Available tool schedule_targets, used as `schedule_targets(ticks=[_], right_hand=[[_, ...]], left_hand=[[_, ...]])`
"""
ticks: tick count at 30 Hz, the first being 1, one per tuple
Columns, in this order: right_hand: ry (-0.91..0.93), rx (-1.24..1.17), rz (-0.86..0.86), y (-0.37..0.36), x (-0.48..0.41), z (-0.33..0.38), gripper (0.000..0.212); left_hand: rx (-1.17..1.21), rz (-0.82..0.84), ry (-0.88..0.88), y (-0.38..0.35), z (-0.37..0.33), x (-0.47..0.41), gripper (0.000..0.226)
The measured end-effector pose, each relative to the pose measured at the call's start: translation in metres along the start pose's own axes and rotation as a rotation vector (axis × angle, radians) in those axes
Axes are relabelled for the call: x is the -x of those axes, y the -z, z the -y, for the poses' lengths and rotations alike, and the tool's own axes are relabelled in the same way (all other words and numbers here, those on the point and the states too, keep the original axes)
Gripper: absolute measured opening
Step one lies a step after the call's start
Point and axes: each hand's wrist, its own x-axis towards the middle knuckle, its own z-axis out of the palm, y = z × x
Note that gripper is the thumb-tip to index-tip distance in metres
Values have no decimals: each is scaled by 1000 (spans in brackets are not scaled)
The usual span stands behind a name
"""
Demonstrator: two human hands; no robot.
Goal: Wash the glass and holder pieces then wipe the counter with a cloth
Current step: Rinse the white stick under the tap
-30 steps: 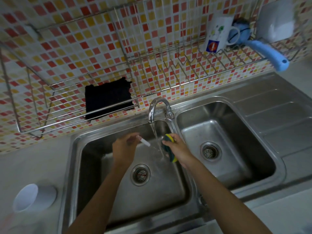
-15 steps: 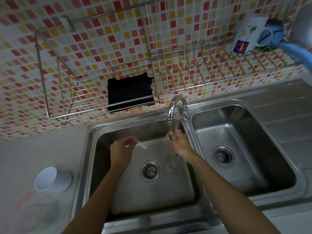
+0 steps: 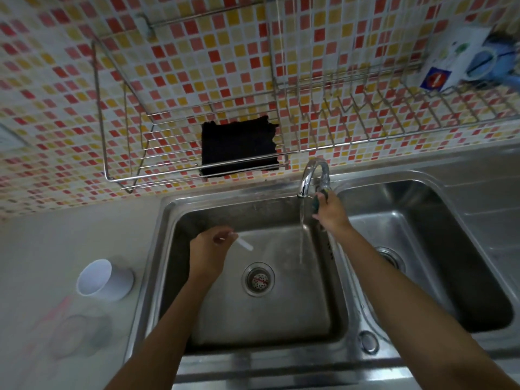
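Left hand: the left hand (image 3: 209,249) hovers over the left basin (image 3: 281,313), fingers curled, pinching one end of a thin white stick (image 3: 245,245); the free end points toward the tap's stream.
Right hand: the right hand (image 3: 331,211) is curled around a dark green sponge (image 3: 316,203), of which only an edge shows, just beside the foot of the tap (image 3: 309,175).
Water: a thin stream (image 3: 302,220) runs from the spout into the left basin, between the two hands, touching neither.
Drains: one strainer (image 3: 258,279) sits in the left basin; the other (image 3: 391,257) is in the right basin (image 3: 439,220), partly hidden by the right forearm.
Counter: a white cup (image 3: 104,280) lies on its side on the counter (image 3: 56,243), left of the sink, mouth toward the wall. Nearer the camera are clear and pinkish shapes (image 3: 70,330), too blurred to name.
Cloth: a black cloth (image 3: 239,146) lies in the wire rack (image 3: 126,130) on the tiled wall (image 3: 197,60), above and behind the tap.
Rack, right part: a white mug (image 3: 453,56) lies tilted at the far right, with a blue thing (image 3: 506,63) behind it, cut off by the edge.
Writing: the mug bears a blue patch with a red round mark and small coloured spots; no words can be read.
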Motion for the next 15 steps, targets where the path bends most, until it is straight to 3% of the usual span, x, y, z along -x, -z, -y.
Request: schedule_targets(ticks=[7,12,15], right_hand=[[3,-103,-66,4,33,13,20],[190,161,-82,-12,75,9,26],[192,235,-105,-22,88,1,28]], left_hand=[[-3,-72,42,20,1,1,14],[9,-98,-40,22,-5,13,13],[-35,-82,-60,20,0,20,11]])
